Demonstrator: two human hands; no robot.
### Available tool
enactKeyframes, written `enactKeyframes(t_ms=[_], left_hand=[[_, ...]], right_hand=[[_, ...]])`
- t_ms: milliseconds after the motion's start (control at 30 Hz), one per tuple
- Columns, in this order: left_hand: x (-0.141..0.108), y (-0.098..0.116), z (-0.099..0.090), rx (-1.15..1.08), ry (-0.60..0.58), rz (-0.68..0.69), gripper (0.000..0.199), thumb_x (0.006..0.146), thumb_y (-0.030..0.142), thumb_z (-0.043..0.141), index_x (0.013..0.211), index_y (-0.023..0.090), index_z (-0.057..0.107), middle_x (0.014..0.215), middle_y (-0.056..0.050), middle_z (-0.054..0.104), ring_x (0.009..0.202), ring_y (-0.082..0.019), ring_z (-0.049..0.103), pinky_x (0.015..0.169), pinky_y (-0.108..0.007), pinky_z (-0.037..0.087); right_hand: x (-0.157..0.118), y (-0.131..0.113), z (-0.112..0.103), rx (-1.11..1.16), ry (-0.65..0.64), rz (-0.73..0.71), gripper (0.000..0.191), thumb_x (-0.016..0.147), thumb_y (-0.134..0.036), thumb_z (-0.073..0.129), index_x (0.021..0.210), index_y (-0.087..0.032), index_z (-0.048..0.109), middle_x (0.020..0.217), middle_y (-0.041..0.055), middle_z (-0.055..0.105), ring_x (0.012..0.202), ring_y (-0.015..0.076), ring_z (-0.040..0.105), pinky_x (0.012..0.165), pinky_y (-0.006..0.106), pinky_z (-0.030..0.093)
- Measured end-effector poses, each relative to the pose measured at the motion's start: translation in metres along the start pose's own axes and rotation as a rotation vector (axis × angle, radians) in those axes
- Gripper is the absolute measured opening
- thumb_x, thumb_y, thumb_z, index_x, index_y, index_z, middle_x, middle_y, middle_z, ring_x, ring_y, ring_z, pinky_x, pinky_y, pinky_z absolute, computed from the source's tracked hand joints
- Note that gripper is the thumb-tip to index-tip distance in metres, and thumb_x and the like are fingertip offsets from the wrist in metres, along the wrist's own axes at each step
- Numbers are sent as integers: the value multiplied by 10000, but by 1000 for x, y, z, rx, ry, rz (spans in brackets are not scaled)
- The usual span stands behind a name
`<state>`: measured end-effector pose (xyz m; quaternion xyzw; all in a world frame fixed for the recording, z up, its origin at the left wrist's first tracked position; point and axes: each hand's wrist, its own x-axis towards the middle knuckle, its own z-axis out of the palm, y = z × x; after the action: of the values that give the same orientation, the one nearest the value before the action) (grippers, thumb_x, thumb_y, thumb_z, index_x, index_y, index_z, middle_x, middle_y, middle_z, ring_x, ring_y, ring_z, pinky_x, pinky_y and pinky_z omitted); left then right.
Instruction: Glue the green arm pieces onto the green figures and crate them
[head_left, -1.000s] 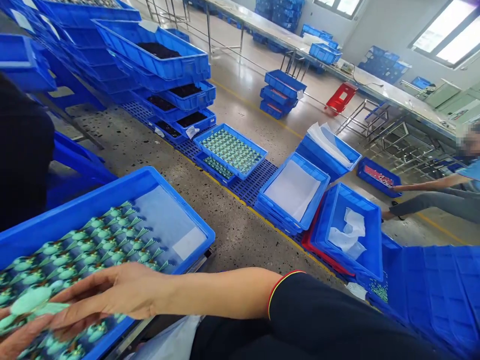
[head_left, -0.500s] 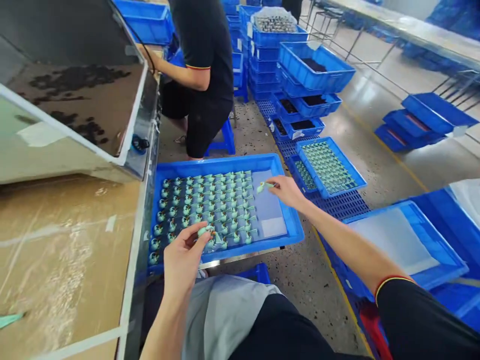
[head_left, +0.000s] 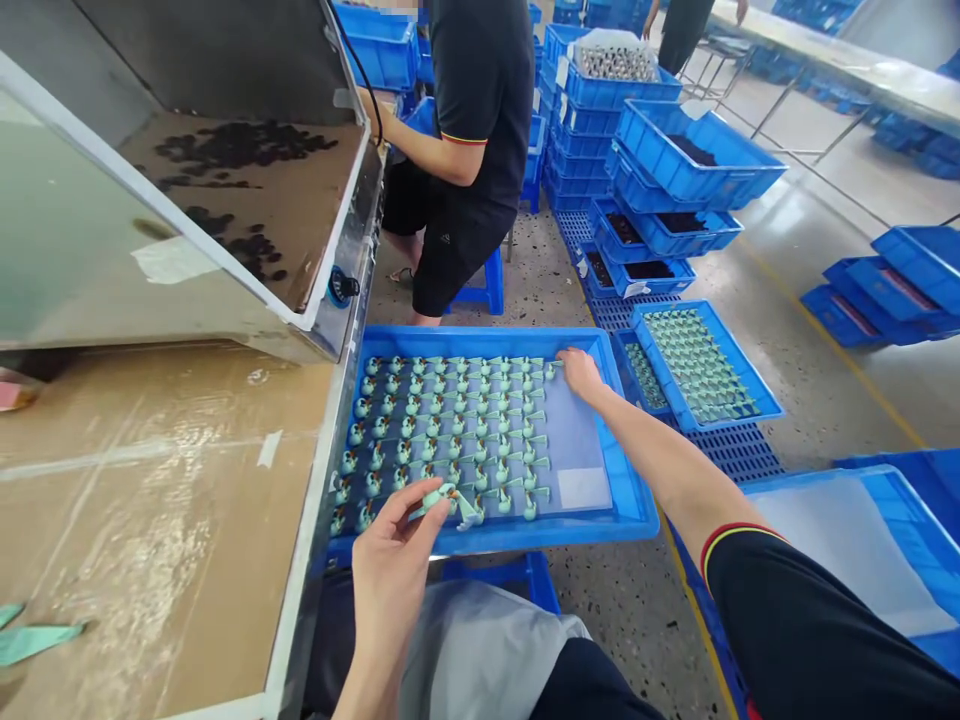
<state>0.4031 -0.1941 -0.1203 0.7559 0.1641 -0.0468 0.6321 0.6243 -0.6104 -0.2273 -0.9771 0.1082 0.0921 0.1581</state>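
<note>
A blue tray (head_left: pixel 637 505) holds rows of small mint-green bird-like figures (head_left: pixel 457 424) on a pale sheet. My left hand (head_left: pixel 401 535), above the tray's near edge, pinches a few green figures (head_left: pixel 448 496) between thumb and fingers. At the far right end of the rows, my right hand (head_left: pixel 582 374) has its fingertips closed on one green figure (head_left: pixel 552 370), low over the sheet beside the top row. The pale sheet (head_left: pixel 574 430) shows bare to the right of the rows, with a whitish rectangle near its front.
A cardboard-covered bench (head_left: pixel 172 500) and a clear-sided box (head_left: pixel 150 230) with dark pieces stand at left. Beyond the tray sits a person in black (head_left: pixel 480 120). Stacked blue crates (head_left: pixel 697 170), a second tray of figures (head_left: pixel 776 410) and a sheet-lined tray (head_left: pixel 892 480) are at right.
My right hand has lowered its green figure to the sheet at the end of the top row. My left hand still holds its figures. The whole view has shifted, with the scene now further right.
</note>
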Motion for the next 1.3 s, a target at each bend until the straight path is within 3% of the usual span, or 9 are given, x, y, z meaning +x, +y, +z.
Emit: enactKeyframes(t_ms=[433, 767, 1067, 1300], left_hand=[[9, 7, 9, 49, -41, -27, 597, 808, 694, 1045, 1188, 237, 982, 987, -92, 914, 996, -350, 891, 862, -427, 766], [9, -3, 1, -3, -50, -83, 628, 800, 662, 1067, 1248, 231, 970, 1287, -129, 933, 1176, -369, 897, 1008, -425, 746], [4, 2, 3, -13, -40, -89, 634, 779, 678, 1057, 1219, 230, 964, 1241, -133, 941, 1157, -375, 909, 1001, -431, 754], [3, -1, 3, -64, -33, -77, 614, 793, 650, 1065, 1208, 211, 955, 1221, -140, 939, 1152, -364, 912, 1004, -427, 758]], right_hand=[[12, 5, 47, 205, 172, 181, 449, 1186, -440, 847, 1553, -198, 755, 1550, 141, 769, 1316, 322, 806, 1114, 551, 723], [23, 9, 43, 288, 175, 280, 418, 1185, -442, 849, 1515, -196, 775, 1533, 137, 779, 1322, 321, 805, 1127, 555, 717], [32, 6, 67, 394, 251, 464, 440, 1183, -445, 851, 1536, -197, 762, 1524, 137, 779, 1291, 314, 812, 1101, 542, 728], [40, 6, 83, 509, 397, 474, 425, 1185, -437, 850, 1523, -195, 764, 1492, 131, 789, 1246, 299, 822, 1064, 515, 739]])
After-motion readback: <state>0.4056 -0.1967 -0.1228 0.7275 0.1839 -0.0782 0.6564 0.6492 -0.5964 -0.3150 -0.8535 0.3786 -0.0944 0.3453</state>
